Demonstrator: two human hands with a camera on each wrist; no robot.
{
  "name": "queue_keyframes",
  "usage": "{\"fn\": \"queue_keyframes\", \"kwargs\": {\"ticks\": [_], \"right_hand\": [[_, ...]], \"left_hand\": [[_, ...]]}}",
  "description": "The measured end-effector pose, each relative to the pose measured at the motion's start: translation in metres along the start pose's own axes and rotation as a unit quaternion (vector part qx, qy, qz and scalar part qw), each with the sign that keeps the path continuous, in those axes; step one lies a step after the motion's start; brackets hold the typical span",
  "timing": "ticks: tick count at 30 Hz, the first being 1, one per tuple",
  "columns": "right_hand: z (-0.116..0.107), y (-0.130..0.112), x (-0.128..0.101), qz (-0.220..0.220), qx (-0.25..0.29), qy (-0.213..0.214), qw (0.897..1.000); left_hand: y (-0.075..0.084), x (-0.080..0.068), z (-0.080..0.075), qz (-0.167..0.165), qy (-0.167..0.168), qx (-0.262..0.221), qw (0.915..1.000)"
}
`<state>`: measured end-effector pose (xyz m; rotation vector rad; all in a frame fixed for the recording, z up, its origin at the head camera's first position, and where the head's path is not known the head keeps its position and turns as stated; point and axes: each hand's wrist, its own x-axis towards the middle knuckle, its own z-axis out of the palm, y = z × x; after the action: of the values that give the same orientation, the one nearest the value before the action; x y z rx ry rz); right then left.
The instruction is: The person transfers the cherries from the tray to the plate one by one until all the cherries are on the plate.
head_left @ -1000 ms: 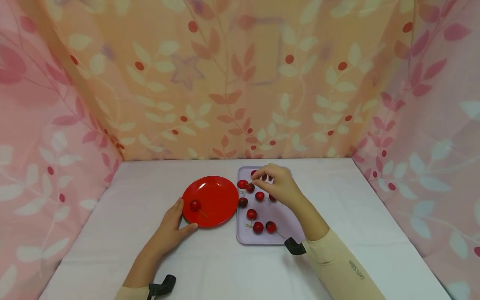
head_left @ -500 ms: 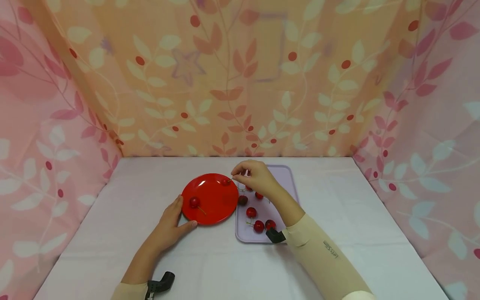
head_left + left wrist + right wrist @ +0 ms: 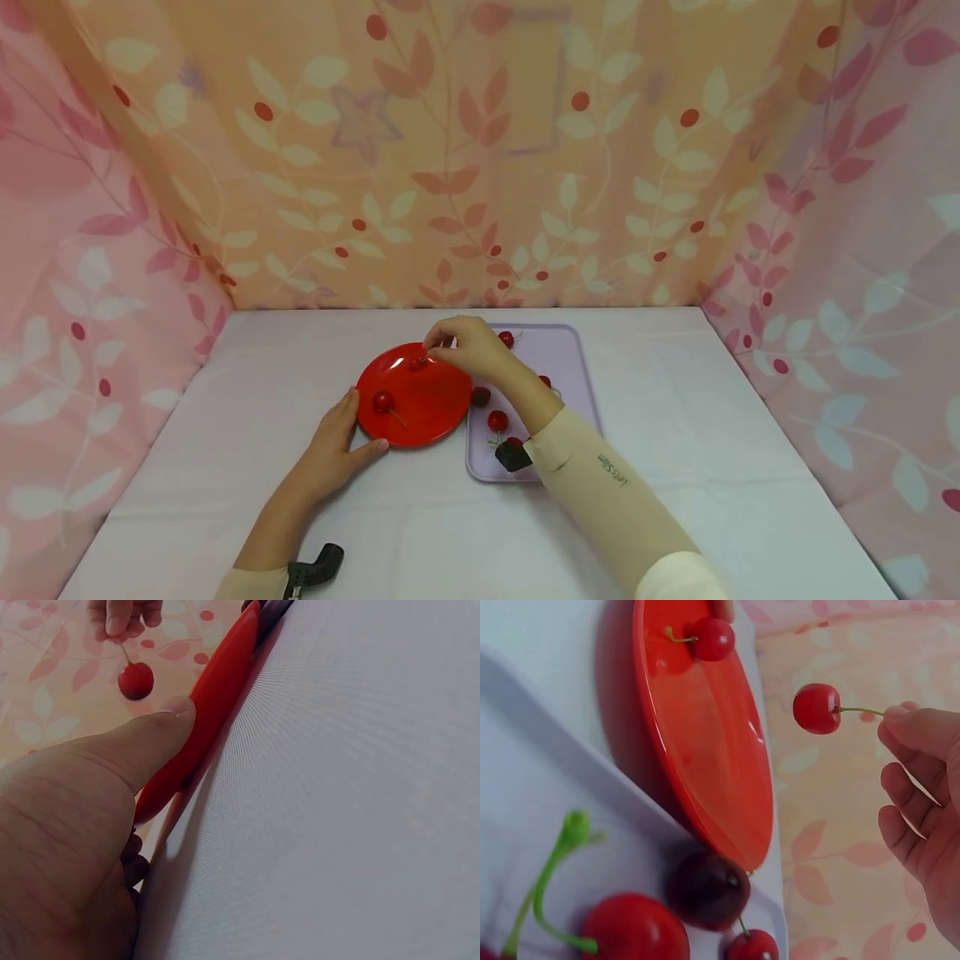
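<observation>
A cherry [image 3: 417,363] is being held by its stem over the red plate [image 3: 442,408], pinched between the fingertips of the right hand [image 3: 465,346]. In the right wrist view the fruit [image 3: 817,709] hangs clear of the plate's surface, the stem gripped at the thumb and forefinger, so it has not been set down yet. The plate is steadied by the left hand [image 3: 333,442]: its thumb [image 3: 150,742] is pressed flat against the near rim, fingers relaxed along the edge, nothing grasped.

One cherry [image 3: 383,402] already lies on the plate, stem trailing toward the near side. The rest are waiting on the lavender tray [image 3: 577,367] just beside the plate, on the white-covered bench [image 3: 712,467]; a dark one [image 3: 480,396] sits right at the tray's edge next to the plate, and several red ones are partly hidden behind the right forearm.

By the look of it, the carrying step of a tray-to-plate transfer is in hand, near its end. What is called for next, in judgement: the fruit should be lowered onto an open patch of the plate's far side, and the stem let go gently so the cherry does not roll off the shallow rim. The steadying thumb would best be kept where it is.
</observation>
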<state>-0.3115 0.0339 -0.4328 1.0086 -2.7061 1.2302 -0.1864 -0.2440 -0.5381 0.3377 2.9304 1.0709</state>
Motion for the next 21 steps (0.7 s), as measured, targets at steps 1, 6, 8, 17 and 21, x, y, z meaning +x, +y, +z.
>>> {"fn": "queue_keyframes", "kwargs": {"ticks": [1, 6, 8, 17, 21], "right_hand": [[0.003, -0.001, 0.002, 0.001, 0.002, -0.005, 1.0], [0.019, -0.005, 0.009, 0.021, 0.016, -0.025, 0.999], [0.026, -0.007, 0.01, 0.022, 0.022, -0.027, 0.999], [0.051, -0.01, 0.012, 0.014, 0.009, -0.014, 1.0], [0.058, -0.009, 0.012, 0.022, 0.002, -0.014, 1.0]], "left_hand": [[0.0, 0.0, 0.0, -0.001, -0.002, -0.001, 1.0], [-0.002, -0.002, -0.002, -0.003, -0.009, -0.002, 1.0], [-0.002, -0.002, -0.003, -0.002, -0.007, -0.002, 1.0], [0.0, 0.0, -0.003, 0.009, -0.004, -0.012, 0.9999], [-0.001, 0.001, -0.001, 0.012, -0.003, -0.015, 0.9998]]}}
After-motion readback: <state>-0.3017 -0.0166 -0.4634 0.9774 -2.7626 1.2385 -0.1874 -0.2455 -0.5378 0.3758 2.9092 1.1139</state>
